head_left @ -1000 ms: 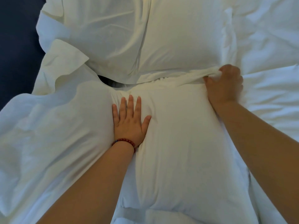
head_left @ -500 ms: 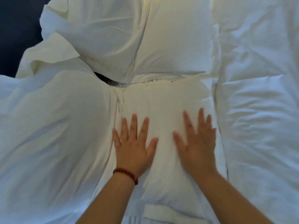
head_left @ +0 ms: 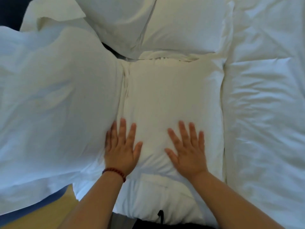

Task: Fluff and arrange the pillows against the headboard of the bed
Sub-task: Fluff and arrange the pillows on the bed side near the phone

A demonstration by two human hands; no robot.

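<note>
A white pillow (head_left: 171, 96) lies flat in the middle of the bed, its bunched open end toward the top. My left hand (head_left: 121, 149), with a red bead bracelet at the wrist, lies flat on the pillow's near left part, fingers straight and spread. My right hand (head_left: 188, 149) presses flat on its near right part, fingers also straight. A second white pillow (head_left: 178, 25) lies beyond it at the top. A third, larger white pillow (head_left: 52, 103) lies to the left, touching my left hand's outer edge.
A rumpled white duvet (head_left: 267, 113) covers the bed to the right. A dark blue surface (head_left: 9, 12) shows at the top left. A blue and yellow strip (head_left: 41, 210) shows at the bottom left. A small black cord (head_left: 160, 215) hangs near the bottom edge.
My right hand let go of the pillow's far corner and now lies flat on it. Both hands have slid back toward the near end of the pillow.
</note>
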